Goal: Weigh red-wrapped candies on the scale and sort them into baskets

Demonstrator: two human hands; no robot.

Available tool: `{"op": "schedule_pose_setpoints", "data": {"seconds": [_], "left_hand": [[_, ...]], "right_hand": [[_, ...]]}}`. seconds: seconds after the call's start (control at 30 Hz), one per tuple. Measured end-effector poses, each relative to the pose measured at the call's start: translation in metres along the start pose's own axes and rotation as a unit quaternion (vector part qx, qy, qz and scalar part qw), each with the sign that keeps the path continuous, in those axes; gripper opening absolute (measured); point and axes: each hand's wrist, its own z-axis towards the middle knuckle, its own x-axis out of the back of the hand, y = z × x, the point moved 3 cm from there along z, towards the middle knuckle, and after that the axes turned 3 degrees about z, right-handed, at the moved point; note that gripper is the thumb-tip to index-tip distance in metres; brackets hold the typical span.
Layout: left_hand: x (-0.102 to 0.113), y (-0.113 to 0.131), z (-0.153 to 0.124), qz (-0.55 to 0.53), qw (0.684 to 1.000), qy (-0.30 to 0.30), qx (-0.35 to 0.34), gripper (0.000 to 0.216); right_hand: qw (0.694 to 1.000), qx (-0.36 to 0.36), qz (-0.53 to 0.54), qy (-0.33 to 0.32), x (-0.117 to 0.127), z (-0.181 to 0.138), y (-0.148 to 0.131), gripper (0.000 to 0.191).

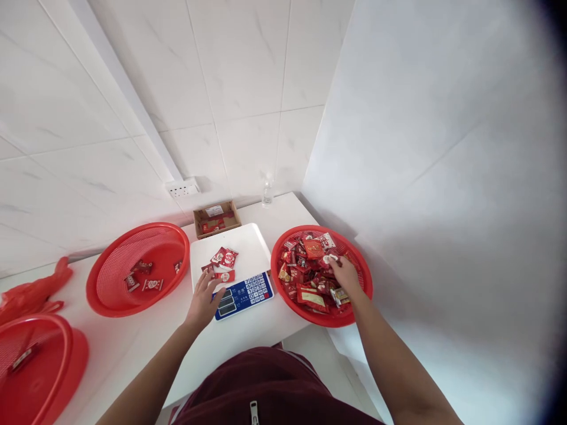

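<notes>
My left hand [204, 300] is over the front left of a white weighing scale [252, 248], fingers apart and close to several small red snack packets [228, 258] on its pan. Whether the fingertips touch the nearest packets I cannot tell. The scale's blue keypad panel [245, 295] faces me. On the right, my right hand [346, 276] reaches into a red basket [364, 289] heaped with wrapped snacks. Its fingers are pinched on a red-and-white snack packet [328, 260] at the top of the heap.
Left of the scale stands a red basket [183, 248] with a few packets. Another red basket [66, 354] is at the lower left, beside a red plastic bag [38, 292]. Behind the scale are a cardboard box [201, 231] and a clear bottle [267, 195]. Walls border the table.
</notes>
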Motion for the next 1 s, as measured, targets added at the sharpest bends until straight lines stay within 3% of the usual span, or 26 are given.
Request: {"op": "schedule_pose_setpoints", "data": {"seconds": [0.1,0.23,0.27,0.33,0.4,0.47,0.57,0.7,0.9,1.0], "left_hand": [[0.006,-0.003,-0.023,-0.026,0.999,0.027,0.033,0.035],[0.013,-0.004,-0.041,-0.048,0.996,0.042,0.061,0.035],[0.015,-0.003,-0.043,-0.052,0.996,0.042,0.066,0.035],[0.017,-0.002,-0.045,-0.061,0.995,0.035,0.073,0.035],[0.019,0.001,-0.045,-0.069,0.995,0.025,0.074,0.035],[0.021,0.005,-0.043,-0.075,0.994,0.017,0.072,0.034],[0.023,0.008,-0.042,-0.082,0.994,0.005,0.066,0.034],[0.025,0.007,-0.041,-0.089,0.994,-0.004,0.058,0.034],[0.021,0.002,-0.043,-0.102,0.993,-0.003,0.058,0.034],[0.018,0.002,-0.042,-0.104,0.993,-0.008,0.056,0.034]], "right_hand": [[0.998,-0.027,0.043,0.031,0.014,0.001,0.003,0.038],[0.993,0.008,0.091,0.071,0.021,-0.014,-0.010,0.056],[0.994,0.029,0.099,0.041,0.017,-0.022,-0.015,0.063],[0.989,0.085,0.070,-0.095,0.002,-0.040,-0.025,0.068],[0.960,0.129,-0.035,-0.247,-0.017,-0.061,-0.030,0.065],[0.927,0.145,-0.153,-0.310,-0.030,-0.075,-0.031,0.059],[0.929,0.139,-0.220,-0.263,-0.033,-0.075,-0.032,0.048],[0.979,0.060,-0.135,-0.140,-0.010,-0.052,-0.032,0.041],[1.000,0.009,-0.013,0.016,0.026,-0.036,-0.035,0.052],[0.994,0.033,-0.020,0.106,0.034,-0.042,-0.044,0.063]]}}
